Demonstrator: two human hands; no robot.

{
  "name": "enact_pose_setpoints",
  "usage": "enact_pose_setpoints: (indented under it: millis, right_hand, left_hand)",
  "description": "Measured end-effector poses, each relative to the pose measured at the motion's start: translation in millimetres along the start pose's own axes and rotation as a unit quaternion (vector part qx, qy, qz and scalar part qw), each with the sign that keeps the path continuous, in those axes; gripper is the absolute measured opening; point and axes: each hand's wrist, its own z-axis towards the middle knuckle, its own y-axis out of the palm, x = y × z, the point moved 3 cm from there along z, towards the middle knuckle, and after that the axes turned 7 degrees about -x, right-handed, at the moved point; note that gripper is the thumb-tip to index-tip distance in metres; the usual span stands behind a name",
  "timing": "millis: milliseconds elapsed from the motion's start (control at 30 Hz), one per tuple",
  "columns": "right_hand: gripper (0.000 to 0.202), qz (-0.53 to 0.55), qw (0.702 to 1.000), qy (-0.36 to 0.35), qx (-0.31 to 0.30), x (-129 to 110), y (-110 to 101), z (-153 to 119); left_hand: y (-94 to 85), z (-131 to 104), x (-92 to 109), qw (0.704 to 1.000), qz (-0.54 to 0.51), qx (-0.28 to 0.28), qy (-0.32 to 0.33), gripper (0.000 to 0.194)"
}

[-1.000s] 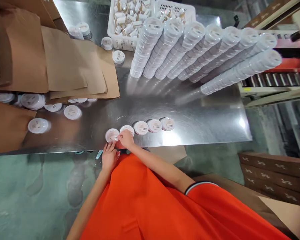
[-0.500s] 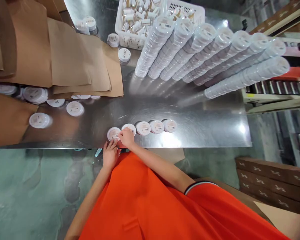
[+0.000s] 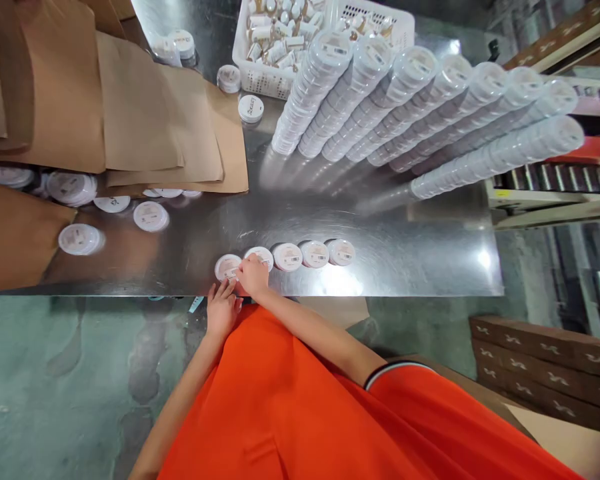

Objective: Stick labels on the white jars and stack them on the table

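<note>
At the table's front edge a row of several round white jars lies with their printed ends up. The leftmost jar (image 3: 226,267) has both hands at it. My left hand (image 3: 222,308) lies at its front side, fingers stretched out and apart, the fingertips at the jar's rim. My right hand (image 3: 253,275) bends over its right side with fingers curled together at the printed face; whatever sits under the fingertips is too small to make out. Partly covered by that hand is the second jar (image 3: 260,256). To its right stands a third jar (image 3: 287,257) with a barcode label.
Tall columns of stacked jars (image 3: 375,100) stand at the back right. Behind them is a white basket (image 3: 265,81) of small bottles. Brown cardboard sheets (image 3: 145,113) cover jars on the left. Loose jars (image 3: 151,217) sit near them. Brown boxes (image 3: 545,367) are stacked at right.
Both hands stay at the leftmost jar, with only a very slight shift of the right fingers. The view has moved a little; the jars stand as before.
</note>
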Motion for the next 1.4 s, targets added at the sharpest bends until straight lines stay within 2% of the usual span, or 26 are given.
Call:
enact_pose_setpoints:
  millis: [200, 333, 533, 600, 667, 733, 800, 867, 933, 1033, 1133, 1233, 1300, 1400]
  right_hand:
    - [0.037, -0.077, 0.996, -0.024, 0.038, 2, -5, 7]
    - [0.025, -0.069, 0.996, -0.034, 0.036, 12, -12, 13]
    - [0.020, -0.057, 0.992, -0.107, 0.017, 8, -14, 9]
    - [0.022, -0.030, 0.989, -0.141, 0.033, 18, -22, 5]
    - [0.025, 0.003, 0.985, -0.162, 0.068, 47, -36, 0]
    - [0.030, 0.017, 0.983, -0.142, 0.112, 95, -55, -7]
    - [0.038, 0.014, 0.985, -0.067, 0.156, 154, -74, -15]
    - [0.045, 0.008, 0.981, 0.058, 0.187, 214, -86, -22]
    - [0.058, 0.003, 0.976, 0.128, 0.178, 258, -90, -25]
    - [0.071, -0.009, 0.986, 0.111, 0.123, 290, -85, -19]
    - [0.060, -0.007, 0.991, 0.080, 0.108, 298, -83, -16]
    - [0.047, -0.003, 0.982, 0.080, 0.170, 293, -89, -22]
    - [0.045, -0.004, 0.978, 0.042, 0.203, 279, -91, -26]
    - [0.052, -0.021, 0.982, -0.064, 0.176, 249, -87, -25]
  left_hand:
    - [2.4, -2, -1, 1.000, -0.001, 0.000, -0.007, 0.024]
    - [1.8, -3, -3, 1.000, -0.001, -0.015, -0.009, 0.027]
    - [-2.0, 0, -4, 1.000, 0.001, -0.018, -0.017, 0.026]
    - [-3.2, 0, -4, 1.000, 0.000, -0.012, -0.009, 0.027]
    - [-3.6, 1, -7, 1.000, 0.000, -0.004, 0.001, 0.029]
    - [-2.5, 2, -11, 1.000, 0.005, -0.001, 0.007, 0.031]
    - [-0.8, 4, -14, 1.000, 0.010, 0.001, 0.014, 0.033]
    - [0.2, 5, -16, 1.000, 0.008, 0.004, 0.023, 0.034]
    - [-0.8, 6, -15, 1.000, -0.005, 0.009, 0.022, 0.036]
    - [-6.5, 2, -9, 0.999, -0.032, 0.039, -0.015, 0.040]
    - [-13.0, -6, -2, 0.992, -0.060, 0.071, -0.085, 0.042]
    - [-16.5, -17, 1, 0.982, -0.082, 0.088, -0.145, 0.044]
    - [-17.9, -23, 2, 0.974, -0.095, 0.110, -0.176, 0.043]
    - [-17.7, -30, 6, 0.963, -0.108, 0.135, -0.208, 0.041]
